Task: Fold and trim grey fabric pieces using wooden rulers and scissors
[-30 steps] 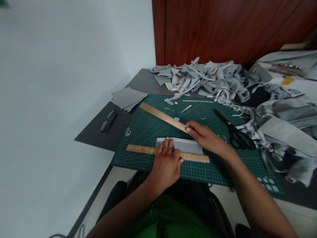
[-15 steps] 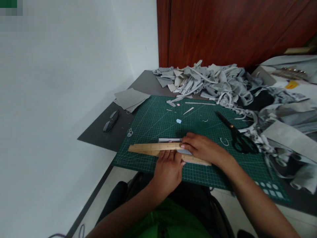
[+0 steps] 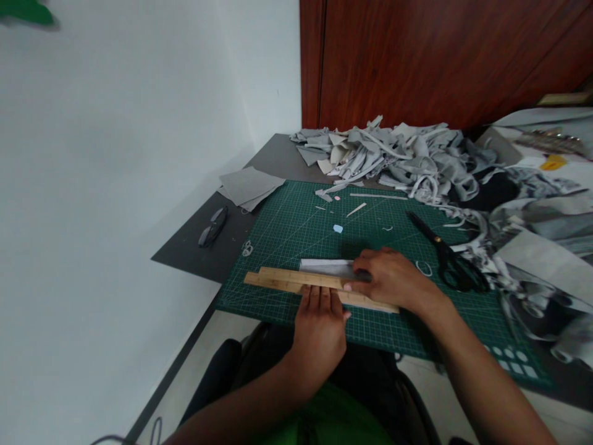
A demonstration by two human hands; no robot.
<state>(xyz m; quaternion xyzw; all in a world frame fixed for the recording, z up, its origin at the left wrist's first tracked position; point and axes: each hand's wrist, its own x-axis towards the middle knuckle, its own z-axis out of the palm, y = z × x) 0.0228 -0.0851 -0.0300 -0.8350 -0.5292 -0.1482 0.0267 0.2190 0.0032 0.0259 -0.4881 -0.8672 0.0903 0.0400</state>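
Two wooden rulers lie close together near the front of the green cutting mat [image 3: 296, 216], the upper ruler [image 3: 287, 275] partly over the lower ruler [image 3: 370, 301]. My left hand [image 3: 320, 327] lies on them with its fingers stretched out, fingertips at the rulers' edge. My right hand [image 3: 393, 278] has its thumb and bent fingers closed at the right end of the upper ruler. Behind that ruler shows a strip of light grey fabric [image 3: 324, 266] with a pale edge. Its front part is hidden by the rulers and my right hand.
Black scissors [image 3: 445, 250] rest at the mat's right. Grey fabric scraps [image 3: 384, 151] are heaped along the back and right. Flat grey pieces [image 3: 252, 186] and eyeglasses [image 3: 214, 226] lie on the left. A small pale blue piece [image 3: 338, 228] lies mid-mat. A white wall [image 3: 139, 154] borders the left.
The upper ruler has come down towards the lower ruler and shifted slightly right, with my right hand moving along. More of the fabric strip shows behind it. My left fingers now lie flatter.
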